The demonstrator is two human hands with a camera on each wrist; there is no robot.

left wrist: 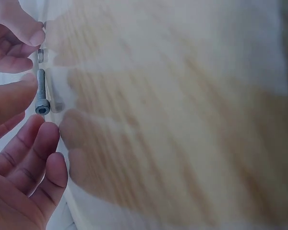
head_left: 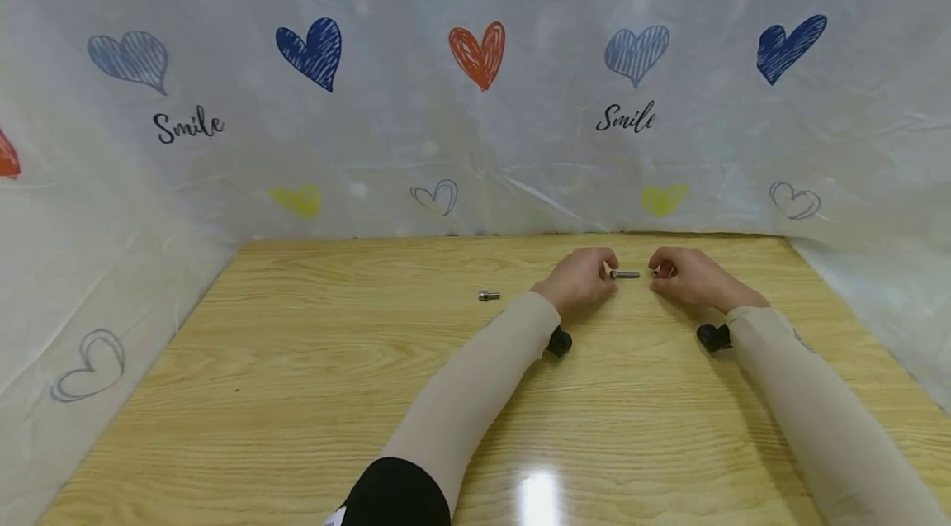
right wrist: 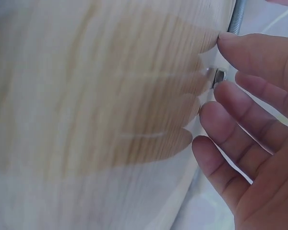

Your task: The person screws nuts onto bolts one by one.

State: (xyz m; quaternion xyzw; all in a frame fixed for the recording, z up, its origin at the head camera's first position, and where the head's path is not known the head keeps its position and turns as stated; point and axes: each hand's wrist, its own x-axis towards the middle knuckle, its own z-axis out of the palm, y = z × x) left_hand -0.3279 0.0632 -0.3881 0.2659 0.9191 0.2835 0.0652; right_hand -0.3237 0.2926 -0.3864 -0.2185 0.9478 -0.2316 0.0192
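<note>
A silver socket-head bolt (head_left: 626, 274) lies on the table, its head toward my left hand (head_left: 583, 277). In the left wrist view the bolt (left wrist: 42, 93) sits in the gap between thumb and fingers, not visibly pinched. My right hand (head_left: 694, 277) is across from the bolt's threaded end, beside a small nut (head_left: 655, 272). The right wrist view has the nut (right wrist: 220, 76) on the surface close to the index fingertip, with the thumb apart from it. Whether that fingertip touches the nut, I cannot tell.
A shorter bolt (head_left: 489, 296), apparently with a nut on it, lies left of my left hand. The wooden table (head_left: 297, 377) ends at a white sheet (head_left: 520, 138) printed with hearts, which also covers both sides.
</note>
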